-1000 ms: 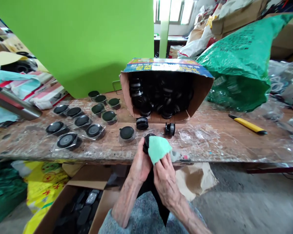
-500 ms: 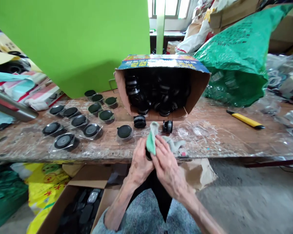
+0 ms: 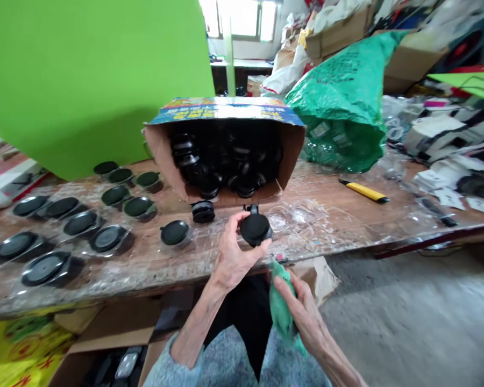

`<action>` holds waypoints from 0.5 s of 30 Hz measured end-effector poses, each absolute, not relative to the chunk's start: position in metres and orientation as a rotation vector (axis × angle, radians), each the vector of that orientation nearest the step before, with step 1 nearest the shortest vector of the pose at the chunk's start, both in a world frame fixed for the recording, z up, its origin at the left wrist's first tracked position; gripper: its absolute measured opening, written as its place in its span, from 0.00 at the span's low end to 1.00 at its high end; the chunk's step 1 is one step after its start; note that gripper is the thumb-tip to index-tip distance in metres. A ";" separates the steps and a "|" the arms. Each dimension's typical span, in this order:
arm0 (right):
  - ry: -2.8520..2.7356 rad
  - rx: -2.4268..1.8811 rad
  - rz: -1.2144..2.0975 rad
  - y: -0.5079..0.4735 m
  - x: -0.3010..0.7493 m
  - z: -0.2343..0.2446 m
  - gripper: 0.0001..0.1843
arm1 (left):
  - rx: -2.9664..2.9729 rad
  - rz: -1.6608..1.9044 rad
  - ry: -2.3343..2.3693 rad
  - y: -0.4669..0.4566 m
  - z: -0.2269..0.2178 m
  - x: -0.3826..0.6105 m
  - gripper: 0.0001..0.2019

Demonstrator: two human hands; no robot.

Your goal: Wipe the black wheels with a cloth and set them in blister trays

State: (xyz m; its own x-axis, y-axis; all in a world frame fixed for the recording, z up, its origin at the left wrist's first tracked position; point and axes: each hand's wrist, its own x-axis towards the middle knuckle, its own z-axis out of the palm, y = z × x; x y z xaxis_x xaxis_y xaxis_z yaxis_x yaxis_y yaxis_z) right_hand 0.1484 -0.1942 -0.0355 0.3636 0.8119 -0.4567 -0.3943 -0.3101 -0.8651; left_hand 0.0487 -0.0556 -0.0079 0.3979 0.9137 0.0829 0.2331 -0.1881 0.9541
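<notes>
Reading the head view, the only one here: about a dozen black discs (image 3: pixel 46 267) lie out on clear plastic on the wooden bench (image 3: pixel 326 228), left of the hands. One more black disc (image 3: pixel 174 232) sits nearer the middle. That laid-out group looks like the finished share, though that is a judgement. The bulk remains in the tipped cardboard box (image 3: pixel 226 110), a dark heap of black parts (image 3: pixel 226 156) filling its open side, so most looks left. A black spool (image 3: pixel 203 211) stands just outside the box mouth. Left hand (image 3: pixel 234 252) holds another black disc (image 3: pixel 255 228) just above the bench's front edge, face up and slightly tilted. Its fingers curl up round the disc's rim, and the thumb presses under the lower edge; exact contact is partly hidden. A small black piece shows behind that disc; cannot tell if it is part of it. Left forearm angles up from a grey sleeve (image 3: pixel 177 363). Right hand (image 3: pixel 302 312) sits lower, below the bench edge and apart from the disc, fingers bent and pinching a bunched green cloth (image 3: pixel 280 303) against the thumb. A yellow utility knife (image 3: pixel 363 191) lies well off to the right.
</notes>
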 end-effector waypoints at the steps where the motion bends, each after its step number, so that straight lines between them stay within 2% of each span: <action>1: -0.406 -1.435 1.268 -0.196 0.149 -0.038 0.22 | 1.746 0.891 1.017 -0.051 -0.006 0.061 0.29; 3: -0.436 -1.461 1.303 -0.200 0.151 -0.044 0.24 | 1.912 0.924 0.997 -0.042 -0.007 0.085 0.28; 6: -0.461 -1.497 1.303 -0.207 0.154 -0.050 0.24 | 2.163 0.845 0.980 -0.033 -0.022 0.113 0.21; 11: -0.590 -1.562 1.262 -0.215 0.162 -0.060 0.26 | 2.496 0.627 1.217 -0.044 -0.053 0.131 0.14; 15: -0.745 -1.681 1.224 -0.220 0.166 -0.080 0.31 | 2.553 0.623 1.228 -0.050 -0.046 0.120 0.16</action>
